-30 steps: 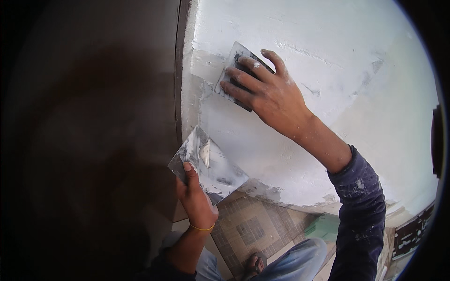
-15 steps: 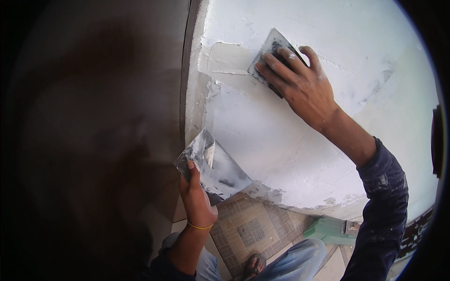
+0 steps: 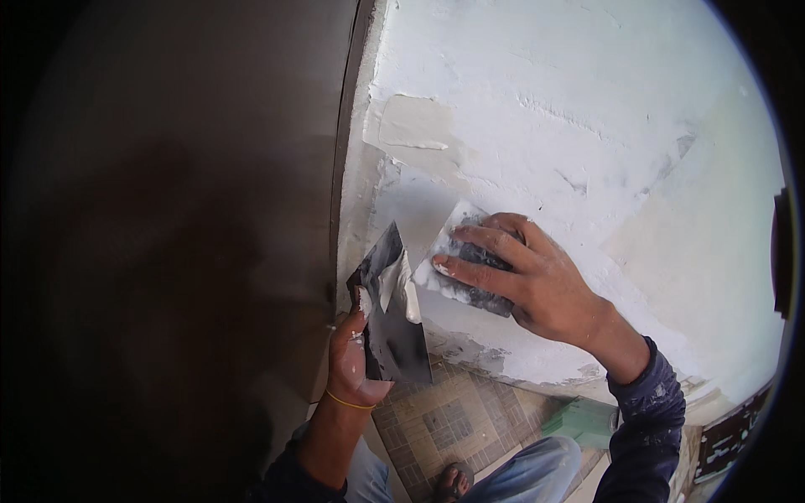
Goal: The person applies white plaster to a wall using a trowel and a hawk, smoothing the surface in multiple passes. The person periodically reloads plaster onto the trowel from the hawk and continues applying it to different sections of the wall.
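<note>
My left hand (image 3: 345,356) grips a flat metal plate (image 3: 401,344) at its left edge, thumb on top. A ridge of white putty (image 3: 407,293) lies along the plate's upper right side. My right hand (image 3: 549,289) is closed on a wide flat putty scraper (image 3: 453,239), with fingers spread over its dark, smeared middle. The scraper's left edge is close beside the plate, in front of the lower wall; I cannot tell if they touch. Higher up, a smooth patch of fresh putty (image 3: 412,126) is on the white wall (image 3: 503,92) near its left edge.
A dark brown door or panel (image 3: 184,168) fills the left side, next to the wall's rough edge. Below are a patterned tiled floor (image 3: 449,419), my jeans-clad legs and a sandalled foot (image 3: 454,479). A pale green container (image 3: 584,422) stands at the wall's foot.
My right hand has brought the scraper down from the putty patch to beside the plate. The plate has turned more upright and shifted right, and its putty shows more clearly.
</note>
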Action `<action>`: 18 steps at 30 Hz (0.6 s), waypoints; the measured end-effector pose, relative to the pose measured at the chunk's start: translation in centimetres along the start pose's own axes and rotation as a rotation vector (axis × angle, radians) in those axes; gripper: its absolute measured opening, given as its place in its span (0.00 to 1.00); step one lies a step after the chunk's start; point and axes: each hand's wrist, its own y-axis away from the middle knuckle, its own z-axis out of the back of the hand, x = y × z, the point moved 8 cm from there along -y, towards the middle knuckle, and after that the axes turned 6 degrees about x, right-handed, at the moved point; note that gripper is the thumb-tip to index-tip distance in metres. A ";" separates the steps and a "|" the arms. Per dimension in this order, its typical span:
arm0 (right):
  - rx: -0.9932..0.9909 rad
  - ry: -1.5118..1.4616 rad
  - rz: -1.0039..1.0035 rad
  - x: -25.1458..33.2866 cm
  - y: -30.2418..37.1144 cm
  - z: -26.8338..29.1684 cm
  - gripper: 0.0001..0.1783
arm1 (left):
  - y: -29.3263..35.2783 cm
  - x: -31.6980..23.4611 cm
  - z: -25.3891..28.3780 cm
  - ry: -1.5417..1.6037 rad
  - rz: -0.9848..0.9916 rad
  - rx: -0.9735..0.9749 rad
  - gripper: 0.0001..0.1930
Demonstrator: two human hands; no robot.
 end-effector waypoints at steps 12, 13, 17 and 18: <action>-0.044 1.079 0.091 -3.3 -14.7 -1.5 0.18 | -0.2 0.5 0.8 -0.071 -0.127 0.069 0.22; -0.056 1.094 0.086 -3.0 -15.0 -1.4 0.17 | -0.2 0.6 1.2 -0.094 -0.118 0.036 0.22; 0.030 1.192 0.005 -2.6 -15.0 -1.6 0.15 | -0.5 0.4 1.0 -0.148 -0.123 0.068 0.22; 0.064 1.193 0.002 -2.5 -14.7 -1.8 0.15 | -0.5 0.3 0.9 -0.153 -0.125 0.083 0.22</action>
